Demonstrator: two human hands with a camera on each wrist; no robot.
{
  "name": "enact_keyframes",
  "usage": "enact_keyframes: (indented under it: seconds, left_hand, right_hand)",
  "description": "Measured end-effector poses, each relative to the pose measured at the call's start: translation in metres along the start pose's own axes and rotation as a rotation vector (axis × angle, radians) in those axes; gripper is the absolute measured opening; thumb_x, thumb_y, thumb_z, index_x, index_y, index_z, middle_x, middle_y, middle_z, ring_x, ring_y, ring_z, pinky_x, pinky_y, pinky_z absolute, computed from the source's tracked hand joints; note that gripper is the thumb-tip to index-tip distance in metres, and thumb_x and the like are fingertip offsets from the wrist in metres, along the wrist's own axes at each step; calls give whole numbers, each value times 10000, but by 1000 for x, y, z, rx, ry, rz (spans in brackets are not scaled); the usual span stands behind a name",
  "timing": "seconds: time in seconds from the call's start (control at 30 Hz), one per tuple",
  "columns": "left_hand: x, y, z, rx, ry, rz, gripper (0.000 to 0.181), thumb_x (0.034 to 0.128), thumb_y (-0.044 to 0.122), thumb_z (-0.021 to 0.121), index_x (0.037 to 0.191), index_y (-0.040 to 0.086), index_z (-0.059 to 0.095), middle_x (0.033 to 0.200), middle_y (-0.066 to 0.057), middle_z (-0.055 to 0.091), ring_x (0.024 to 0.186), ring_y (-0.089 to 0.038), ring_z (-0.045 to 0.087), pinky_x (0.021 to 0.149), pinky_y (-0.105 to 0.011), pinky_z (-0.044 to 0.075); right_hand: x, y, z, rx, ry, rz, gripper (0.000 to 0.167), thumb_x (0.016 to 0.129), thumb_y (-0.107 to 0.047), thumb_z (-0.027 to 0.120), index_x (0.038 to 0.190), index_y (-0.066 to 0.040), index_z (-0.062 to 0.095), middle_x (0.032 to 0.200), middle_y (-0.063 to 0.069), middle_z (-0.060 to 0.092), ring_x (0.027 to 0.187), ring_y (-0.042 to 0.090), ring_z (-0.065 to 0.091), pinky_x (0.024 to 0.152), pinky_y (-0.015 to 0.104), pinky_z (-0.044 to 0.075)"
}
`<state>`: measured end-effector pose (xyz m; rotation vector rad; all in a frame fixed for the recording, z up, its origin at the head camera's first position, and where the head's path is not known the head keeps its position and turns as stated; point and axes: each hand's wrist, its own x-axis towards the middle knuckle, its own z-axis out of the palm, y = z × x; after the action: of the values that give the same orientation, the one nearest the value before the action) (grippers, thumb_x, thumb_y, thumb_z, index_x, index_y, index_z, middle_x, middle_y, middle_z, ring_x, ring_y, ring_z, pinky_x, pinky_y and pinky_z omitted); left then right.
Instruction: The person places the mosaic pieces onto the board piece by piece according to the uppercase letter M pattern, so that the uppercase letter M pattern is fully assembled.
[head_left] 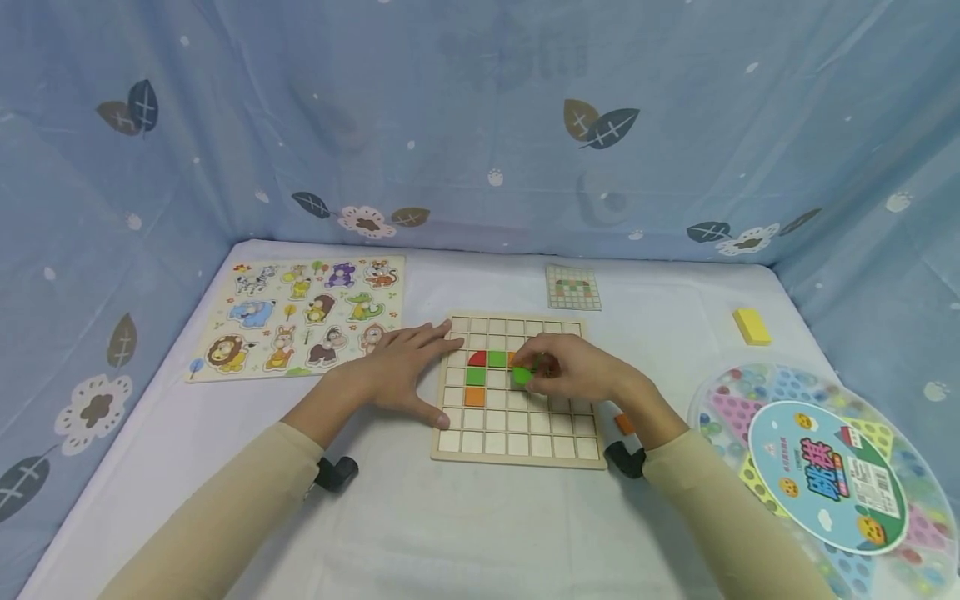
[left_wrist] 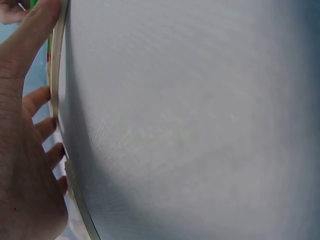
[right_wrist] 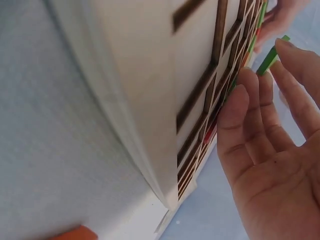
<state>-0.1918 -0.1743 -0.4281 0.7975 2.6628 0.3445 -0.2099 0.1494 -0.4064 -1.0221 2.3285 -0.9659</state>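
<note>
A wooden grid board (head_left: 517,459) lies on the white tabletop, with a red rounded tile (head_left: 477,358), green square tiles (head_left: 476,377) and an orange square tile (head_left: 474,396) in its cells. My left hand (head_left: 401,367) rests along the board's left edge, thumb and fingers spread and touching the rim. Over the board's middle, my right hand (head_left: 581,367) pinches a green square tile (head_left: 522,377) between thumb and finger. The right wrist view shows this green tile (right_wrist: 271,57) tilted and raised off the grid. Some cells are hidden beneath the right hand.
An animal puzzle board (head_left: 296,333) lies at left. Behind the grid is a small pattern card (head_left: 573,293). To the right are an orange piece (head_left: 624,423), a yellow block (head_left: 752,327) and a round board game (head_left: 825,479). Blue curtains surround the table.
</note>
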Motion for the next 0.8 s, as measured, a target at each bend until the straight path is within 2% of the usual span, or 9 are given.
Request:
enact_keyframes:
  seconds: [0.1, 0.3, 0.57, 0.8]
  left_hand:
    - [-1, 0, -1, 2, 0, 2, 1217, 677, 859, 713, 1652, 323, 220, 1741, 2, 42, 1588, -355, 94, 1210, -701, 142]
    - [-4, 1, -2, -2, 1, -6, 1210, 679, 839, 732, 1649, 315, 235, 1741, -7, 49, 1586, -359, 103, 1208, -704, 145]
    - [-2, 2, 0, -4, -1, 3, 1212, 678, 852, 719, 1650, 324, 226, 1741, -3, 52, 1587, -359, 98, 1206, -706, 146]
    - [-1, 1, -1, 1, -1, -3, 1217, 674, 858, 718, 1651, 332, 218, 1742, 6, 37, 1587, -359, 98, 1202, -713, 144]
  right_hand:
    - [1, -1, 1, -34, 6, 15, 299, 961, -94, 703, 1259, -111, 682, 1186, -3, 681, 840, 168, 576, 768, 295, 524]
    - [5, -4, 3, -78, 16, 30, 291, 970, -117, 698, 1261, -105, 678, 1144, 1, 691, 871, 161, 596, 796, 325, 537]
    - [3, -4, 5, -75, 18, 62, 294, 972, -113, 701, 1264, -108, 677, 1154, 13, 706, 922, 145, 634, 854, 370, 555]
    - [3, -4, 5, -121, 30, 39, 265, 961, -98, 719, 1225, -102, 693, 1122, 11, 716, 929, 135, 643, 849, 362, 561]
